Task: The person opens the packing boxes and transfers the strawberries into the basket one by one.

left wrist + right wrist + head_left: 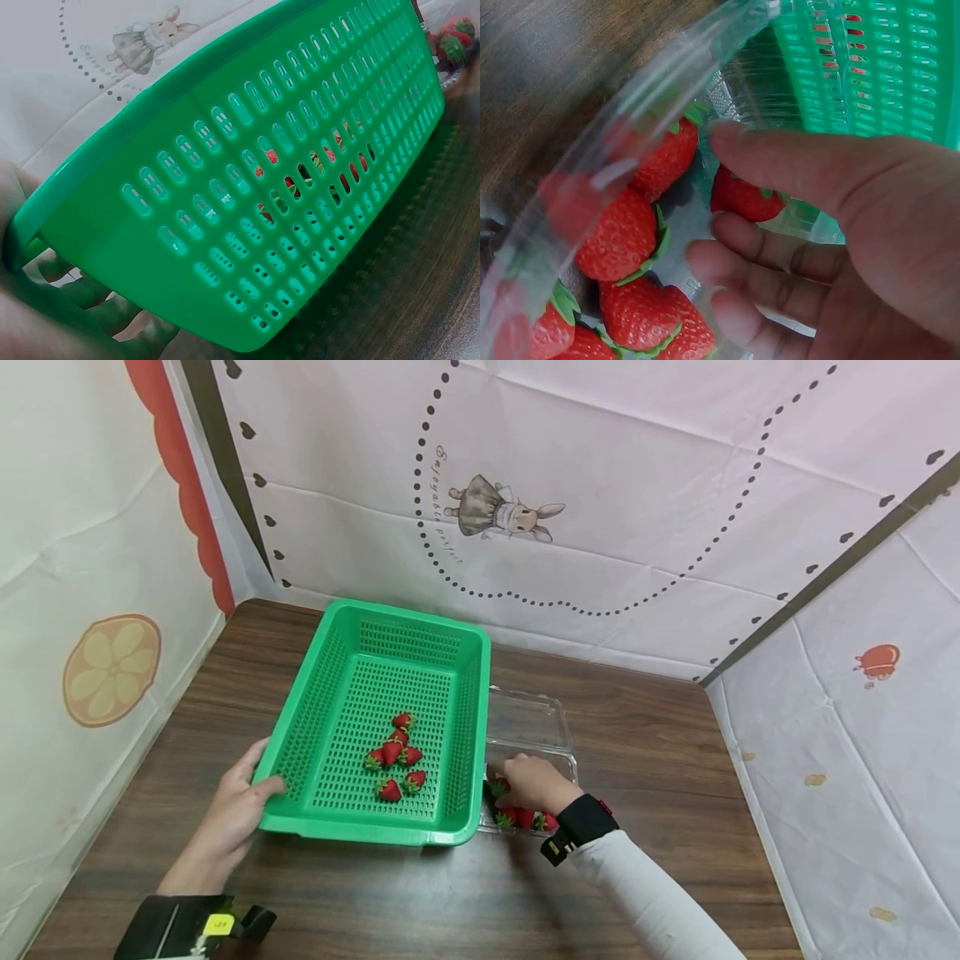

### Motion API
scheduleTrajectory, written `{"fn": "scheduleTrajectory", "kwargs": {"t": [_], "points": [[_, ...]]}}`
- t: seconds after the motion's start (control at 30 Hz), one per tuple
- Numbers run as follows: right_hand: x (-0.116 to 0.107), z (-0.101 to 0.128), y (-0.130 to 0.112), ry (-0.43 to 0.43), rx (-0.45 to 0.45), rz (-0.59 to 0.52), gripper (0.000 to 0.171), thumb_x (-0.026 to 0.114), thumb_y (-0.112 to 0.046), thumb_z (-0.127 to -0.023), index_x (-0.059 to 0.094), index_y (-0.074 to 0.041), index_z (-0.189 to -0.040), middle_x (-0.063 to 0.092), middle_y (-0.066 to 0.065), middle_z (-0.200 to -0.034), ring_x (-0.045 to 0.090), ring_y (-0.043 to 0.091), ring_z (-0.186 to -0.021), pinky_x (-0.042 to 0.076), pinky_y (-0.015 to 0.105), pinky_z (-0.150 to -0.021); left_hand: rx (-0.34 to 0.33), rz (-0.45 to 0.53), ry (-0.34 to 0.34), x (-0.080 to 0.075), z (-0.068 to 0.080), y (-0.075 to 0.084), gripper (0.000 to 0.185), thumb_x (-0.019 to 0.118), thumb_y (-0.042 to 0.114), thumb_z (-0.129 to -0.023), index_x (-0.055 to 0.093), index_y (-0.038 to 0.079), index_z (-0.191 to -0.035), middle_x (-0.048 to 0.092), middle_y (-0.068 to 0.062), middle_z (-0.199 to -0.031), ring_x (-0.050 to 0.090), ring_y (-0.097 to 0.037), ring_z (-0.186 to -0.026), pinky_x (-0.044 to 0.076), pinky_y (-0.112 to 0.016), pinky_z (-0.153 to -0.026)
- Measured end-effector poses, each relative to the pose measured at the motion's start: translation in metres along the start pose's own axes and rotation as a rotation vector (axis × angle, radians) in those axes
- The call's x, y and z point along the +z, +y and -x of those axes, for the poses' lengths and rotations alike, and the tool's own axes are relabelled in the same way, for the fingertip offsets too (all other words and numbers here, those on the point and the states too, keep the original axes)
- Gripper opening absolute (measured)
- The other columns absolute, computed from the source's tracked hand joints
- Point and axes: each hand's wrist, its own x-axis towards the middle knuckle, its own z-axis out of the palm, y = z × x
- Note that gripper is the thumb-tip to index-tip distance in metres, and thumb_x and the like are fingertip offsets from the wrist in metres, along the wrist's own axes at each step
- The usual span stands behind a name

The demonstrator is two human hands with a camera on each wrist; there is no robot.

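Observation:
A green perforated plastic basket [367, 693] stands on the table with several strawberries [392, 753] on its floor. At its near left corner my left hand [228, 818] grips the rim, thumb on top and fingers beneath, as the left wrist view shows. My right hand [538, 783] reaches into a clear plastic box [575, 770] beside the basket. Between its thumb and bent fingers it pinches a strawberry [746, 199], whose leafy end points toward the palm. Several more strawberries [619, 236] lie in the box along its near side.
The box's clear hinged lid [528, 718] lies folded back toward the rear. A dark wood table [660, 768] bears everything. Printed cloth walls rise behind it [630, 510] and on both sides. The box sits right against the basket's right side.

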Motion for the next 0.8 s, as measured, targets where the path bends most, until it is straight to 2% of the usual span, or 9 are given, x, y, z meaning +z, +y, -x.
{"fn": "scheduleTrajectory", "kwargs": {"t": [0.1,0.33,0.4,0.53,0.63,0.7,0.8], "points": [[-0.003,0.001,0.001,-0.013,-0.002,-0.024,0.021,0.075,-0.031,-0.082,0.064,-0.015,-0.091,0.061,-0.003,-0.077,0.06,0.017,-0.082,0.049,0.036,-0.073,-0.004,0.001,0.003,0.0,0.0,0.0,0.077,0.044,0.002,-0.092,0.007,0.02,-0.157,0.016,-0.02,-0.159,0.029,-0.028,-0.134,0.039,-0.016,-0.082],[-0.016,0.006,0.005,-0.026,-0.062,-0.147,0.036,0.065,-0.03,-0.091,0.062,-0.014,-0.122,0.064,-0.003,-0.077,0.056,0.006,-0.061,0.048,0.028,-0.065,-0.002,0.004,0.001,0.0,-0.001,0.0,0.077,0.044,0.002,-0.092,0.007,0.019,-0.157,0.016,-0.02,-0.159,0.03,-0.027,-0.133,0.039,-0.016,-0.082],[-0.022,0.008,0.005,-0.01,-0.069,-0.152,0.034,0.064,-0.031,-0.092,0.062,-0.014,-0.121,0.063,-0.002,-0.072,0.055,0.006,-0.056,0.047,0.026,-0.061,0.001,0.002,0.002,0.0,-0.001,0.0,0.076,0.044,0.002,-0.092,0.007,0.019,-0.157,0.016,-0.02,-0.158,0.031,-0.027,-0.132,0.04,-0.016,-0.081],[-0.03,0.01,0.005,0.081,-0.114,-0.137,0.024,0.062,-0.031,-0.092,0.065,-0.017,-0.112,0.055,-0.004,-0.06,0.047,0.006,-0.051,0.038,0.023,-0.053,0.005,0.002,-0.001,0.001,-0.001,0.0,0.076,0.044,0.002,-0.092,0.008,0.018,-0.157,0.017,-0.021,-0.158,0.031,-0.027,-0.132,0.041,-0.015,-0.081],[-0.038,0.011,0.003,0.188,-0.142,-0.147,0.011,0.06,-0.027,-0.092,0.066,-0.018,-0.095,0.046,-0.007,-0.056,0.04,0.005,-0.05,0.029,0.022,-0.05,0.004,0.002,-0.005,0.0,-0.001,0.0,0.076,0.044,0.003,-0.093,0.007,0.018,-0.157,0.017,-0.021,-0.158,0.031,-0.027,-0.132,0.04,-0.016,-0.081],[-0.044,0.011,0.002,0.256,-0.14,-0.162,0.013,0.058,-0.026,-0.091,0.06,-0.018,-0.081,0.038,-0.008,-0.053,0.033,0.005,-0.048,0.023,0.023,-0.049,0.003,0.0,-0.006,0.0,-0.001,0.0,0.076,0.044,0.003,-0.093,0.007,0.019,-0.157,0.016,-0.02,-0.159,0.03,-0.027,-0.133,0.04,-0.016,-0.082],[-0.054,0.009,-0.001,0.336,-0.134,-0.177,0.026,0.056,-0.025,-0.089,0.045,-0.018,-0.067,0.027,-0.008,-0.053,0.024,0.006,-0.047,0.018,0.023,-0.05,0.006,-0.01,-0.003,-0.001,-0.001,-0.001,0.075,0.044,0.003,-0.093,0.007,0.018,-0.157,0.017,-0.02,-0.158,0.031,-0.026,-0.133,0.039,-0.015,-0.082]]}}
